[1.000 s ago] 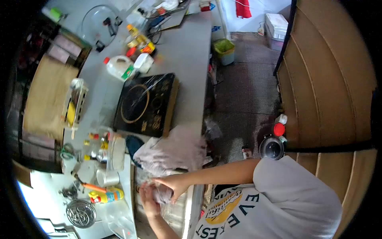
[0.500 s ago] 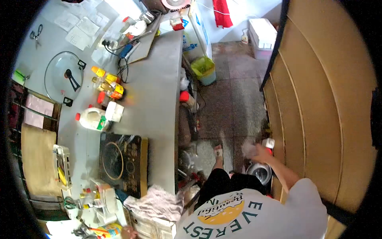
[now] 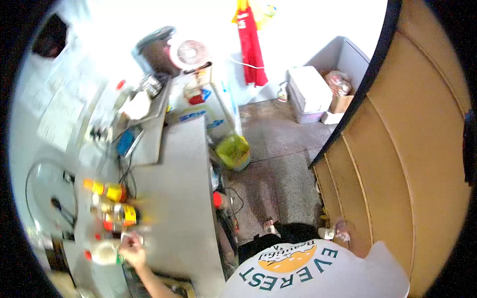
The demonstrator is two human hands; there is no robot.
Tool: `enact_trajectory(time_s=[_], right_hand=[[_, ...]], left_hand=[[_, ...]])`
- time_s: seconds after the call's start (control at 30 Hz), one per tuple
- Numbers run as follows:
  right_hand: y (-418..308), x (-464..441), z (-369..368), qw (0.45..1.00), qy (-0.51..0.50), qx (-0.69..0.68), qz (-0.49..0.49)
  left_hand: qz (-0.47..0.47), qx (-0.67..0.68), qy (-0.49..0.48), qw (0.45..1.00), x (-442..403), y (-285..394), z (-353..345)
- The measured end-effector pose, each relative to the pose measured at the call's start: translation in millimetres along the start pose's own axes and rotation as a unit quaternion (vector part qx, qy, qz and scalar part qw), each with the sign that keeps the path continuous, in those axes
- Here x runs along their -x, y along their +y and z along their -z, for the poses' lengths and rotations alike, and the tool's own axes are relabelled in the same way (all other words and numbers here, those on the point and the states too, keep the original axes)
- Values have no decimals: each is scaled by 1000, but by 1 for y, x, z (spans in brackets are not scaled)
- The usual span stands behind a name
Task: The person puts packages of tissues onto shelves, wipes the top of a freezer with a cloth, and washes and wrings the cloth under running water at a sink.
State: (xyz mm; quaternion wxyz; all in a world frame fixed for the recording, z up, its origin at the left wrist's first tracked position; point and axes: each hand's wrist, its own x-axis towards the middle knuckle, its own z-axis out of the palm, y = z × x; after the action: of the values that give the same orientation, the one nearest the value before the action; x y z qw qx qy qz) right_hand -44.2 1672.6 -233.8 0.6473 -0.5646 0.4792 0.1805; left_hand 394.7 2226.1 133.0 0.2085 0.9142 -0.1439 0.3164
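My left hand (image 3: 133, 254) reaches over the counter, its fingers closed at a small white box (image 3: 130, 238). Motion blur softens the grip. Beside that hand lies a white plastic jug (image 3: 105, 254) with a red cap. Sauce bottles with yellow labels (image 3: 115, 214) and a yellow-capped bottle (image 3: 105, 189) stand just beyond. On the right, my right hand (image 3: 343, 232) is a smeared shape low by the brown panels, near a white object (image 3: 325, 233). Its fingers, and anything in them, cannot be made out.
A glass lid (image 3: 42, 198) lies at the counter's left. Cables run by a board (image 3: 149, 146). A lined bin (image 3: 233, 153) stands on the floor at the counter's end. Brown panels (image 3: 382, 164) border the right side; a white-lidded box (image 3: 309, 89) is at the back.
My left hand has moved from the bottom edge up to the small white box. The view has tilted up, showing more of the back wall. My right hand appears further right and lower.
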Motion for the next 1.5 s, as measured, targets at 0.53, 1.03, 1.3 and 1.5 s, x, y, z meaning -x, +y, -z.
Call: enact_trajectory(time_s=[0.53, 1.03, 1.3, 1.5], right_hand=[[-472, -223, 48, 897, 153, 374, 178], [-574, -300, 236, 974, 158, 148, 62], [-596, -195, 308, 872, 393, -289, -47], [-592, -216, 375, 757, 289, -545, 215]], left_hand=[[116, 137, -525, 832, -100, 292, -416], [-258, 183, -566, 761, -269, 440, -810], [-623, 209, -495, 568, -398, 790, -887], [-643, 446, -488, 386, -311, 987, -801]])
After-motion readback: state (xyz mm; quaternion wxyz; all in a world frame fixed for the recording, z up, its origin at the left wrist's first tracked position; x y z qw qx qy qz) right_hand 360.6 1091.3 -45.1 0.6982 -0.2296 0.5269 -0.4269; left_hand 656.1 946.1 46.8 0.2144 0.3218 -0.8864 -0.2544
